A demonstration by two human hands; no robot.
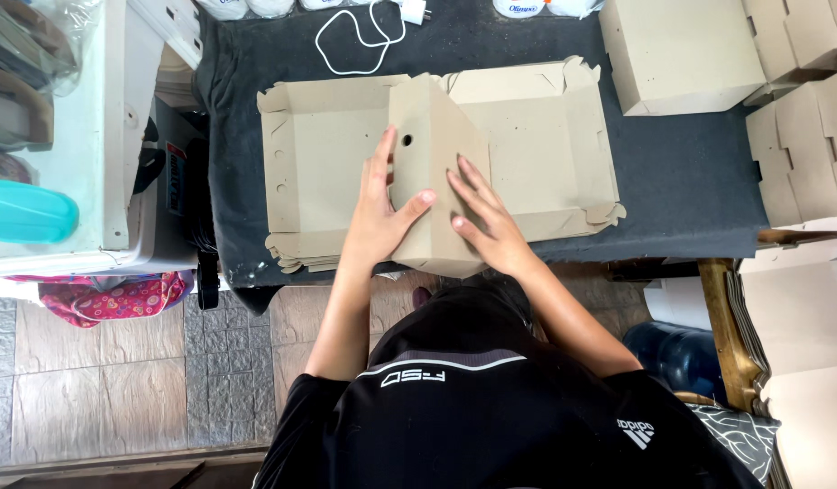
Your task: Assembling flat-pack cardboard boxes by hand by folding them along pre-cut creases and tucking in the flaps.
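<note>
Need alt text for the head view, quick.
Both hands, the left hand and right hand, press on a raised centre panel of a flat brown cardboard box blank lying on a dark cloth-covered table. Folded boxes sit at upper right.

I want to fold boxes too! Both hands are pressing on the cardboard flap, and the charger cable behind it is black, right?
Not quite. The cable is white, not black, as the head view shows. Both the left hand and right hand do press on the flap.

Flat-cut cardboard box blank (346, 163) lay on dark cloth-covered table (681, 172), centre panel folded upright; left hand (379, 217) and right hand (484, 220) pressed flat against that panel. Folded box (681, 54) sat beyond the blank's right end.
</note>
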